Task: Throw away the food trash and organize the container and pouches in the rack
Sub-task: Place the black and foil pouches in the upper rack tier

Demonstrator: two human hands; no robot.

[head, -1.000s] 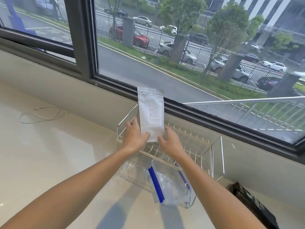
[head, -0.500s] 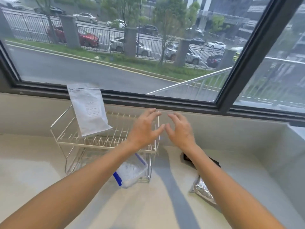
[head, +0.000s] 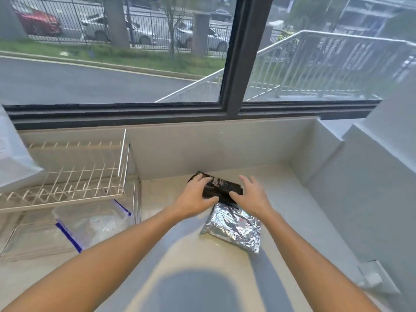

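A black pouch [head: 221, 186] lies on the counter near the back wall. My left hand [head: 196, 198] rests on its left end with fingers over the top and thumb at the front edge. My right hand [head: 252, 195] touches its right end, fingers spread. A silver foil pouch [head: 234, 227] lies flat just in front of the black one. The wire rack [head: 90, 176] stands at the left. A white pouch [head: 13, 163] leans upright on its upper shelf, and a clear container with blue clips [head: 92, 221] sits on its lower shelf.
The pale counter [head: 180, 255] ends at a low wall under the window. A raised ledge [head: 360, 176] closes the right side. A small white bracket [head: 376, 278] sits at the counter's right front.
My hands let go of the white pouch on the rack's upper shelf and moved right and down onto the black pouch. The view swung right with them.
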